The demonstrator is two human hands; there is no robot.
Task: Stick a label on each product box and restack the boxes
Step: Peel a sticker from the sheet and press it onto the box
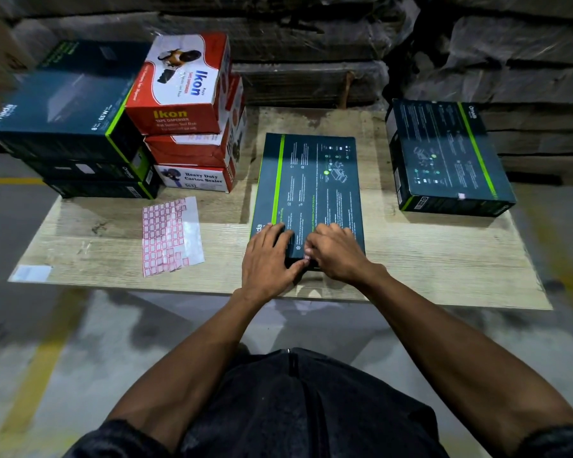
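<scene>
Pressing with relaxed fingers (280, 230) of left hand (268, 259) and curled fingers of right hand (336, 256) on near end of dark box (311, 180), lying flat mid-bench (427, 259). Label sheet (169, 234) lying left; 1 box (444, 157) sitting right.

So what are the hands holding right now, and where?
Both rest on the dark box's near end: left hand flat, right hand fingertips at the edge. Whether they pinch a label cannot be told.

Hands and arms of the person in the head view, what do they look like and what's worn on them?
Left hand and right hand are bare: no gloves, rings or watch visible. Forearms are uncovered; dark sleeves begin near the elbows, at the frame's bottom edge.
</scene>
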